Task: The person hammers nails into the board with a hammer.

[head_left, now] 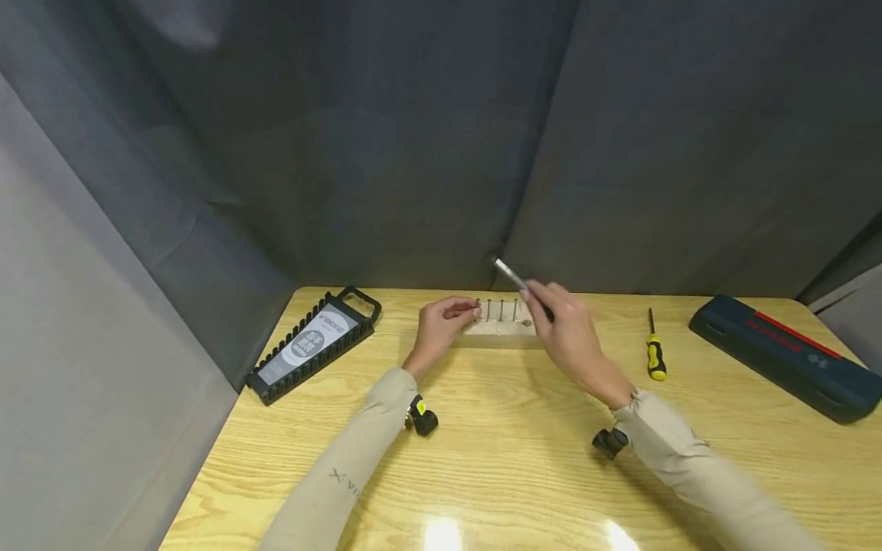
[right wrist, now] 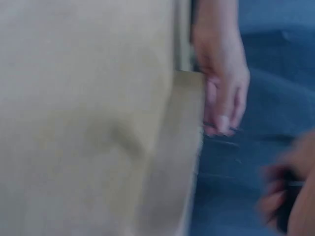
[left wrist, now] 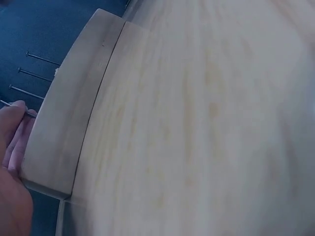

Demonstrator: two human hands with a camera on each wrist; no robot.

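Note:
A pale wooden block lies near the table's far edge. Three nails stand upright in a row along its top, and their shafts show in the left wrist view. At the left end of that row, my left hand pinches another nail between thumb and fingers, right at the block's top. My right hand grips the dark handle of a hammer. The hammer's metal shaft slants up and left above the nails, its head blurred against the curtain. The right wrist view is blurred.
At the left lies a black wrench rack with a printed label. A yellow-and-black screwdriver lies to the right of my right hand, and a dark blue case with a red stripe beyond it. Grey curtain hangs behind the table.

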